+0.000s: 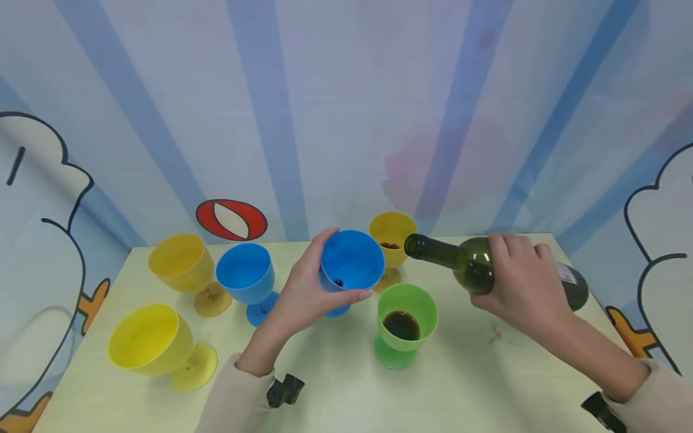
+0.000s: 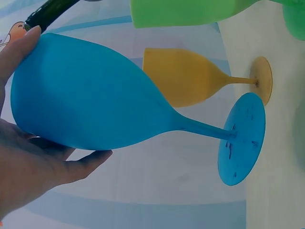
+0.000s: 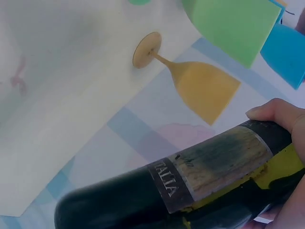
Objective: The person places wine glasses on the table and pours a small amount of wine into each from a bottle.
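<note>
My left hand (image 1: 308,288) grips the bowl of a blue wine goblet (image 1: 360,258), thumb on the near side and fingers round the far side. A small dark spot of liquid shows inside its bowl. In the left wrist view its stem and round foot (image 2: 241,139) are in plain sight. My right hand (image 1: 525,282) grips a dark green wine bottle (image 1: 473,264) round its body. The bottle lies nearly level, its mouth pointing left towards the blue goblet. Below the bottle's neck stands a green goblet (image 1: 395,355) with dark liquid in it.
Behind the green goblet stands an orange-yellow goblet (image 1: 392,225) holding some dark liquid. To the left on the pale table (image 1: 335,397) are another blue goblet (image 1: 246,279), an orange-yellow goblet (image 1: 184,264) and a bright yellow goblet (image 1: 151,343). A striped blue backdrop (image 1: 346,120) rises behind the table.
</note>
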Tool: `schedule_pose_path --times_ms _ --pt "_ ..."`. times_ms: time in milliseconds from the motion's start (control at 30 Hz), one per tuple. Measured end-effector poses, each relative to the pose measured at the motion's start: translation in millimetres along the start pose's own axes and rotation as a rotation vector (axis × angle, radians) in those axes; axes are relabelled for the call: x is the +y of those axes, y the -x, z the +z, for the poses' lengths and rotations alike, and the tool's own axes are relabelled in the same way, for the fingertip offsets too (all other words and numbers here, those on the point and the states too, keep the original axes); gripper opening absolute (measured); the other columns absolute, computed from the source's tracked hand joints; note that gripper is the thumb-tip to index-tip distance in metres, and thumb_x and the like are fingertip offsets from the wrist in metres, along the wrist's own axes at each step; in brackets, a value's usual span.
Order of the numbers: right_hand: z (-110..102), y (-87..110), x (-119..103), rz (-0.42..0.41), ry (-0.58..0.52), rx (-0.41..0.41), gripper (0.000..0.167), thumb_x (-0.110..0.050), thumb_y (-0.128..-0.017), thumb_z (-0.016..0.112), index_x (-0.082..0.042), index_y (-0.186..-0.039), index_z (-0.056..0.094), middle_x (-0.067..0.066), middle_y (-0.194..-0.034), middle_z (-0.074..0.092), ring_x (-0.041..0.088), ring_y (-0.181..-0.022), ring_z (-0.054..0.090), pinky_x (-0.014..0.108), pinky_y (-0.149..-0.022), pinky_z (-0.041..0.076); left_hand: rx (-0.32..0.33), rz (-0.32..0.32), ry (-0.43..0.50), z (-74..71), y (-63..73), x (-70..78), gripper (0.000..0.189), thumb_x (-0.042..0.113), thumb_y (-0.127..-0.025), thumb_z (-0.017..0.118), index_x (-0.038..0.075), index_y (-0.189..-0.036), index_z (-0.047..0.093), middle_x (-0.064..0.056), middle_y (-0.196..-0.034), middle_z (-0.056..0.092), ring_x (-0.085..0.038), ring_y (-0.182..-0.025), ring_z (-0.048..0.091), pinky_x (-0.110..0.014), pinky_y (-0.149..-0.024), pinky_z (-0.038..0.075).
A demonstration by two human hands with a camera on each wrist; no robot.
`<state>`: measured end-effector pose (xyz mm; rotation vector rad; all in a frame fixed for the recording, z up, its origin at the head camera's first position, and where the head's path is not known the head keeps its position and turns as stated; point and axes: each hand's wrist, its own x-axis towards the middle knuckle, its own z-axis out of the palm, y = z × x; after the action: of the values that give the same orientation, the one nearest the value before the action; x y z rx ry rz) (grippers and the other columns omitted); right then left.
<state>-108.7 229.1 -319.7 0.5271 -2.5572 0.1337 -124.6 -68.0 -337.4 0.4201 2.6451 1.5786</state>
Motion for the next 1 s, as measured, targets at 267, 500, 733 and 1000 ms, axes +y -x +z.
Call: schedule_pose_path --times_ms 267,500,733,1000 --pt "5.2 -8.4 -6.1 -0.099 0.068 0.069 0.070 -0.020 -0.046 0.082 0.006 -0.101 0.046 0.025 -0.090 0.054 0.041 -0.080 0.052 0.050 -0.060 0.038 -0.009 0.012 0.002 0.2 0.9 4.8 0.093 0.029 -0.069 0.079 0.018 -0.143 0.025 -0.007 -0.143 0.032 -0.031 -0.128 0.031 -0.052 -0.088 0.044" --pt "6.7 -13.9 -8.5 -0.155 0.143 0.113 0.069 -0.020 -0.045 0.081 0.006 -0.099 0.045 0.025 -0.087 0.053 0.041 -0.076 0.052 0.048 -0.057 0.038 -0.016 0.034 0.004 0.0 2.3 8.5 0.092 0.029 -0.070 0.079 0.019 -0.143 0.025 -0.006 -0.143 0.032 -0.030 -0.127 0.031 -0.052 -0.089 0.043" --pt "5.3 -17.1 -8.7 -0.204 0.193 0.149 0.067 -0.019 -0.046 0.080 0.007 -0.098 0.047 0.025 -0.087 0.053 0.040 -0.074 0.052 0.048 -0.056 0.039 -0.032 0.040 -0.005 1.0 2.2 12.9 0.092 0.031 -0.069 0.079 0.019 -0.143 0.025 -0.006 -0.144 0.031 -0.030 -0.128 0.031 -0.052 -0.088 0.044" --pt "1.8 -21.4 -10.2 -0.236 0.256 0.189 0.070 -0.022 -0.045 0.081 0.008 -0.099 0.047 0.026 -0.086 0.053 0.040 -0.073 0.052 0.049 -0.056 0.040 -0.033 0.035 -0.015 0.8 2.2 14.5 0.092 0.032 -0.068 0.080 0.021 -0.143 0.026 -0.006 -0.143 0.031 -0.030 -0.127 0.031 -0.051 -0.088 0.044"
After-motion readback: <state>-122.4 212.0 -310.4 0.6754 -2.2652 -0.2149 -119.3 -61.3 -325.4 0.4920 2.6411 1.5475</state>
